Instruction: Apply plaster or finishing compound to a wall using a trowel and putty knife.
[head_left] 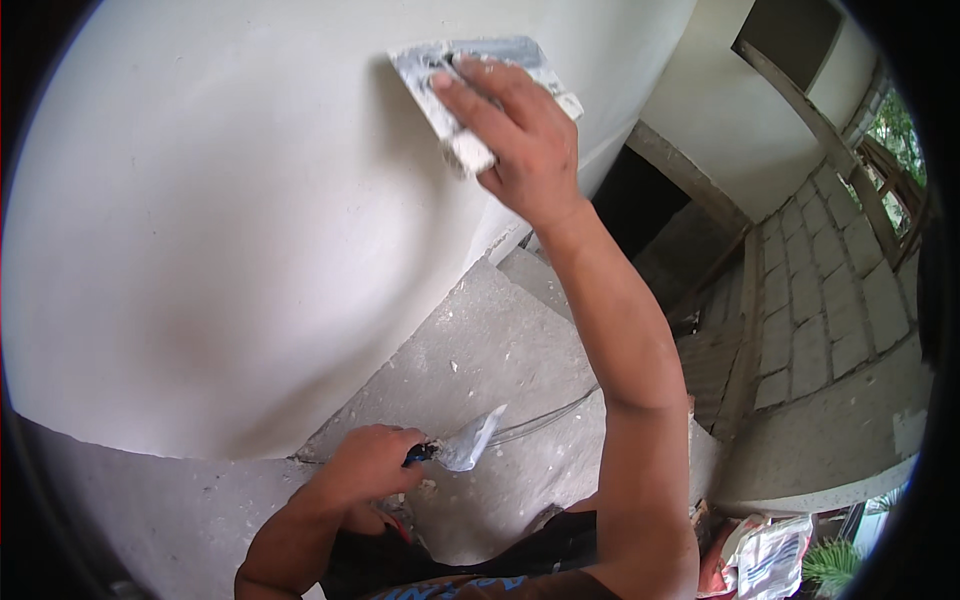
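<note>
My right hand [530,140] is raised at arm's length and closed around the whitish, plaster-smeared handle of a finishing trowel [500,48]. The trowel's flat metal blade lies against or very close to the white wall [220,200]; whether it touches all along cannot be told. Low in front of my body, my left hand [375,460] grips the dark handle of a putty knife [470,440]. Its broad metal blade points up and to the right, with white residue near the handle. The fingers of my left hand are partly hidden behind its back.
Below the wall runs a grey concrete floor [450,340] with white specks and a thin cable [550,415]. To the right stand a concrete-block wall [820,280] and a dark opening [640,200]. Crumpled sacks [770,550] and a green plant [832,565] are at the lower right.
</note>
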